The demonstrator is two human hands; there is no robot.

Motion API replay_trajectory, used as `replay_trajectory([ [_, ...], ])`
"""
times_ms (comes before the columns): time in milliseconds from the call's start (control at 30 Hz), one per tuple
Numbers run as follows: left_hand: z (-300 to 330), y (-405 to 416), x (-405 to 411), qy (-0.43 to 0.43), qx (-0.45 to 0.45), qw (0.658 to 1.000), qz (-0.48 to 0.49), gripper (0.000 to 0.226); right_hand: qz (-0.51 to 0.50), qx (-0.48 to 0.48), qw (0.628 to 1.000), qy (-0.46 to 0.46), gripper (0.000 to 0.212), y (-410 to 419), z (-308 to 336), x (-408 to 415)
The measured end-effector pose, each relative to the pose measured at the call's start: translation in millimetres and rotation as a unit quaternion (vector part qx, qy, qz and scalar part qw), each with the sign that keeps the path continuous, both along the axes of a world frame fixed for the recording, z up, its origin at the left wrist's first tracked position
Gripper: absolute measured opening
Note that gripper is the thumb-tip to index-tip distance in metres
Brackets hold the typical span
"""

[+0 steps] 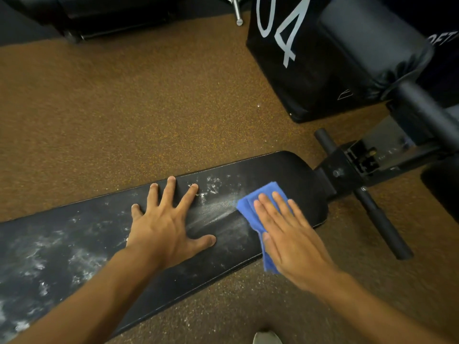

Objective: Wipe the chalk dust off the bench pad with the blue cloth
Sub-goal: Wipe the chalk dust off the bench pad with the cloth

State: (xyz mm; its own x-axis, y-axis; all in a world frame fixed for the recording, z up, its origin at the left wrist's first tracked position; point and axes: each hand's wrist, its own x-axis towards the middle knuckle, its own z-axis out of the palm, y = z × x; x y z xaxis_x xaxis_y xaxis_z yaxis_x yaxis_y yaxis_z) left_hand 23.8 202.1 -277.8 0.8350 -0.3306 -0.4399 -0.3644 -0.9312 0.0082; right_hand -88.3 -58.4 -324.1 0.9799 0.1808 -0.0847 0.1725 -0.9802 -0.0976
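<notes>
Chalk dust (213, 214) streaks bench pad (285, 170); brown floor (124, 108).

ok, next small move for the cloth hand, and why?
Probably sweep the right hand, flat on the blue cloth, left along the bench pad: chalk dust streaks lie just beside it, near the resting left hand.

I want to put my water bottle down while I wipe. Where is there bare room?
Bare floor lies beyond the bench pad, left of the black box. The pad's far end, between the blue cloth and the frame, is bare but narrow. The middle is crowded: left hand and right hand press there.
</notes>
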Motion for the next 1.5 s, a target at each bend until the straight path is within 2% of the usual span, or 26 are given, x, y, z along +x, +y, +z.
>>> replay_trajectory([
  [133,-0.3,0.3,1.5,-0.002,0.000,1.000,-0.007,0.117,-0.142,-0.003,0.990,-0.021,0.062,-3.8,0.7,45.5],
  [200,-1.6,0.1,0.9,0.000,0.002,1.000,-0.007,0.117,-0.168,0.007,0.985,-0.028,0.062,19.7,0.0,56.4],
  [300,-2.4,-0.1,-0.2,-0.005,-0.002,1.000,-0.003,0.118,-0.056,0.009,0.998,-0.012,0.060,36.1,-0.5,20.3],
  [400,-2.4,-0.5,-0.6,-0.008,-0.002,1.000,-0.004,0.118,0.014,0.002,1.000,-0.006,0.057,5.3,3.9,-8.4],
  [500,-3.0,0.6,-0.3,-0.009,-0.001,1.000,-0.009,0.117,-0.094,-0.007,0.995,-0.019,0.059,-11.8,2.5,26.1],
  [567,-4.9,0.8,-0.6,-0.009,-0.001,1.000,-0.010,0.117,-0.162,0.002,0.986,-0.025,0.061,8.4,2.9,47.6],
  [600,-6.1,0.9,-0.7,-0.012,-0.002,1.000,-0.009,0.118,-0.154,0.003,0.988,-0.024,0.061,19.4,1.5,46.5],
  [667,-7.0,1.7,-0.1,-0.017,-0.007,1.000,-0.007,0.120,-0.071,-0.001,0.997,-0.005,0.059,30.8,0.5,23.2],
  [767,-6.0,1.6,-0.8,-0.012,-0.006,1.000,-0.004,0.119,0.025,-0.013,1.000,0.006,0.057,5.3,7.0,-10.9],
  [800,-5.7,0.7,-0.8,-0.013,-0.004,1.000,-0.006,0.119,0.017,-0.023,1.000,0.002,0.058,-7.3,6.0,-7.9],
  [867,-6.0,0.9,-0.6,-0.018,0.000,1.000,-0.008,0.118,-0.071,-0.026,0.997,-0.003,0.060,-19.2,5.4,19.4],
  [933,-6.8,1.0,-1.1,-0.018,0.003,1.000,-0.007,0.119,-0.163,-0.009,0.987,-0.008,0.063,-3.7,6.0,53.0],
  [967,-7.2,0.2,-1.4,-0.018,0.002,1.000,-0.009,0.119,-0.172,0.000,0.985,-0.012,0.063,11.2,5.6,60.7],
  [1067,-6.1,0.9,-0.8,-0.018,0.006,1.000,-0.007,0.121,-0.054,-0.003,0.999,-0.003,0.061,50.8,3.0,34.1],
  [1167,-5.2,-0.2,0.0,-0.014,0.006,1.000,-0.006,0.120,0.018,0.001,1.000,-0.007,0.057,32.6,6.5,-7.2],
  [1233,-5.3,0.1,-0.5,-0.013,-0.002,1.000,-0.006,0.119,-0.001,-0.020,1.000,-0.014,0.057,7.0,3.0,-3.0],
  [1367,-7.2,1.8,-1.3,-0.016,0.001,1.000,-0.012,0.118,-0.164,-0.004,0.986,-0.021,0.062,14.5,5.1,49.8],
  [1400,-7.9,1.2,-1.3,-0.017,0.001,1.000,-0.014,0.119,-0.157,-0.002,0.987,-0.024,0.062,25.5,3.5,49.8],
  [1500,-6.9,1.6,-0.8,-0.016,0.001,1.000,-0.009,0.120,-0.032,-0.003,0.999,-0.009,0.060,40.7,3.3,10.5],
])
